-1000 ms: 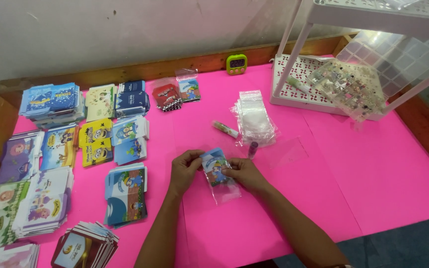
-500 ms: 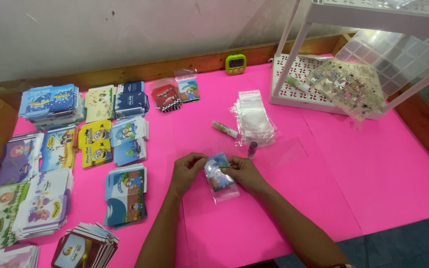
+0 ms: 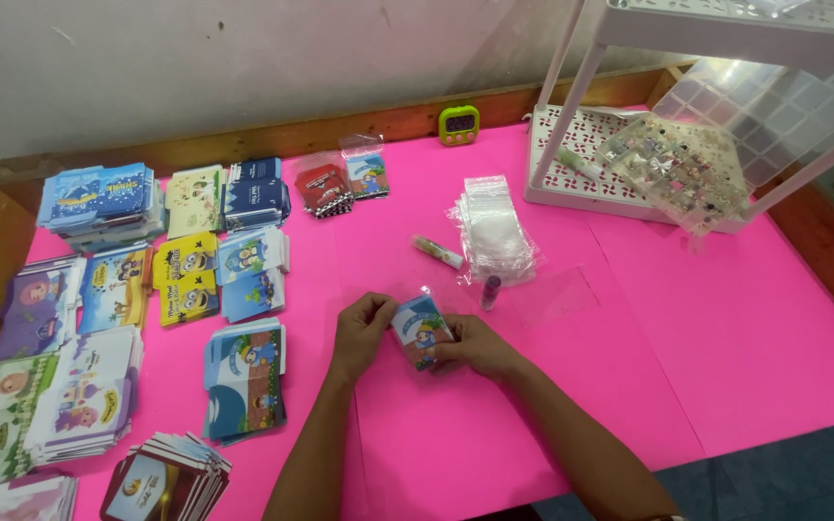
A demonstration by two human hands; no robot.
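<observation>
From the head camera, you look down at a bench (image 3: 726,367) covered in bright pink. Your left hand (image 3: 361,333) and your right hand (image 3: 480,347) are close together near the middle of the bench. Between them you hold a small picture card in a clear bag (image 3: 422,331). The fingers of your left hand pinch its left edge. The fingers of your right hand press on its right side. The card is tilted a little and sits just above the pink top.

Just far of your hands lies a small dark tube (image 3: 490,291). Beside it, a bit farther, is a stack of clear bags (image 3: 494,230). A thin pink and green stick (image 3: 436,252) lies just left of that stack. One flat clear bag (image 3: 557,294) lies right of the dark tube.

On the left side of the bench are many piles of colourful cards. A blue pile (image 3: 100,198) sits far left. A yellow pile (image 3: 185,277) is near the middle of them. A blue and green pile (image 3: 245,381) is nearest your left arm.

At the far edge stands a small green timer (image 3: 458,123). Two small filled bags (image 3: 340,183) lie left of it. At the far right is a white rack (image 3: 591,154) with a clear box of tiny beads (image 3: 673,174) resting on it.
</observation>
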